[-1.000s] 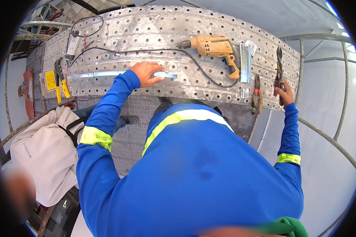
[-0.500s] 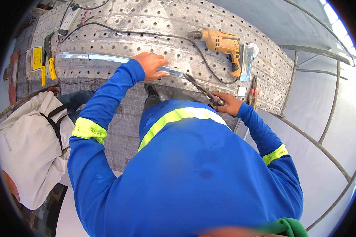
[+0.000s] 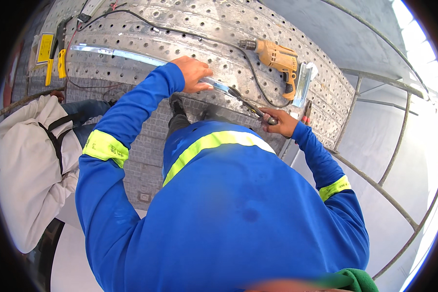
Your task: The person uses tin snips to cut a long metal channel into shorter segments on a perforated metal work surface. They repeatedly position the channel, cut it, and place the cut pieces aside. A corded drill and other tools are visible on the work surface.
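A long, thin, shiny metal strip (image 3: 131, 57) lies along the near side of the perforated metal platform. My left hand (image 3: 194, 74) is closed over it near its right end, fingers pressed on the metal. In my right hand (image 3: 283, 122) are long dark-bladed snips (image 3: 248, 104), the fingers wrapped round the handles. The blades meet the strip's right end; whether they bite into it cannot be made out. Just past my right hand, pliers with red on the handles (image 3: 305, 117) lie partly hidden.
A yellow corded drill (image 3: 280, 61) lies beyond my hands, its black cord (image 3: 194, 35) running left. Short metal channel pieces (image 3: 304, 82) sit beside it. Yellow-handled tools (image 3: 62, 63) are far left. A person in white (image 3: 31, 160) is close on my left; scaffold rails (image 3: 396, 138) stand right.
The whole view has tilted, so the platform and its contents sit higher in the picture. Both hands keep their holds on the strip and the snips.
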`<move>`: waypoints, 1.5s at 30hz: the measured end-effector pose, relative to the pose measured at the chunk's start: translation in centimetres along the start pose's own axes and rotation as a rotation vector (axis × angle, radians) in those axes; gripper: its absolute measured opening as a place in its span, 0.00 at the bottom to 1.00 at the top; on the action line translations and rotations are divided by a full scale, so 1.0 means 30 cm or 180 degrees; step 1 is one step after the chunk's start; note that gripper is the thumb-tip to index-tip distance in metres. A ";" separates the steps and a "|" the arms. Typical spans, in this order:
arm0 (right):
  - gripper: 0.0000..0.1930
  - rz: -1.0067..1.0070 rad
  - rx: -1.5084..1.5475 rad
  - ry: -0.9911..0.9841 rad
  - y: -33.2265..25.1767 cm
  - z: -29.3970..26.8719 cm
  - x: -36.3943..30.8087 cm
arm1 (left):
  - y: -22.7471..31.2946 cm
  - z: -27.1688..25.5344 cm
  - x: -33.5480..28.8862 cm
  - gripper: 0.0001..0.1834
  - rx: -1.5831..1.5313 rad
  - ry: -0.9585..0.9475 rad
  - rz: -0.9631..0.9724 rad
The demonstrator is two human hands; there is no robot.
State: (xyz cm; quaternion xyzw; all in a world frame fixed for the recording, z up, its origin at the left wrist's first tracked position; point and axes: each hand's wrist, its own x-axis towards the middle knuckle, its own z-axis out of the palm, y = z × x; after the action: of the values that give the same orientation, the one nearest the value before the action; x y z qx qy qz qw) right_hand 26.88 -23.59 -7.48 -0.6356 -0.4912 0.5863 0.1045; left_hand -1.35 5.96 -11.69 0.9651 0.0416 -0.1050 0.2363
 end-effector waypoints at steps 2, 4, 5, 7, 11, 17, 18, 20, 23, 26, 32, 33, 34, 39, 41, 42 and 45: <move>0.38 -0.0045 -0.0157 0.0036 -0.006 -0.007 0.006 | 0.001 0.000 0.000 0.28 0.0013 0.0000 -0.0012; 0.38 -0.0116 -0.0126 0.0045 -0.013 -0.015 0.010 | 0.003 -0.001 -0.002 0.28 0.0008 0.0073 0.0006; 0.38 -0.0114 -0.0141 0.0028 -0.018 -0.020 0.011 | 0.003 -0.002 -0.001 0.28 0.0012 0.0054 -0.0004; 0.38 0.0044 -0.0160 -0.0077 -0.028 -0.036 0.010 | 0.004 -0.004 -0.001 0.29 0.0021 0.0010 -0.0025; 0.38 0.0061 -0.0137 -0.0148 -0.052 -0.052 0.018 | 0.006 -0.006 0.000 0.29 0.0020 -0.0038 -0.0051; 0.38 -0.0024 -0.0250 -0.0126 -0.077 -0.064 0.024 | 0.007 -0.008 0.001 0.29 -0.0020 -0.0104 -0.0087; 0.36 0.0005 -0.0328 -0.0135 -0.080 -0.066 0.025 | 0.007 -0.009 0.002 0.29 -0.0032 -0.0108 -0.0084; 0.31 -0.0026 -0.0442 -0.0127 -0.085 -0.068 0.025 | 0.009 -0.012 0.001 0.29 -0.0058 -0.0119 -0.0090; 0.38 -0.0015 -0.0347 -0.0085 -0.090 -0.069 0.027 | 0.011 -0.016 0.001 0.29 -0.0081 -0.0125 -0.0096; 0.38 0.0054 -0.0380 -0.0095 -0.093 -0.073 0.023 | 0.012 -0.019 -0.001 0.29 -0.0078 -0.0129 -0.0084; 0.37 0.0047 -0.0632 0.0009 -0.110 -0.079 0.022 | 0.013 -0.017 -0.002 0.29 -0.0059 -0.0096 -0.0074; 0.36 0.0066 -0.0624 0.0012 -0.117 -0.079 0.022 | 0.013 -0.015 -0.002 0.29 -0.0061 -0.0079 -0.0068; 0.36 0.0087 -0.0639 0.0018 -0.125 -0.078 0.022 | 0.013 -0.014 -0.003 0.29 -0.0063 -0.0061 -0.0062; 0.28 0.0270 -0.0690 0.0038 -0.155 -0.076 0.014 | 0.012 -0.005 -0.008 0.28 -0.0080 0.0086 -0.0011; 0.28 0.0242 -0.0670 0.0092 -0.154 -0.073 0.013 | 0.012 -0.002 -0.009 0.28 -0.0098 0.0127 0.0001; 0.27 0.0212 -0.0654 0.0129 -0.151 -0.071 0.013 | 0.012 0.000 -0.009 0.28 -0.0110 0.0146 0.0001; 0.27 0.0126 -0.0629 0.0217 -0.134 -0.065 0.017 | 0.009 0.004 -0.010 0.28 -0.0118 0.0141 0.0008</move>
State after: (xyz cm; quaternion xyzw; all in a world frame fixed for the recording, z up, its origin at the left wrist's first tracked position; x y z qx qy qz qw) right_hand 26.43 -20.36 -4.40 -0.6720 -0.5302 0.5150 0.0463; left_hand -1.63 5.66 -11.62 0.9627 0.0476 -0.0824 0.2533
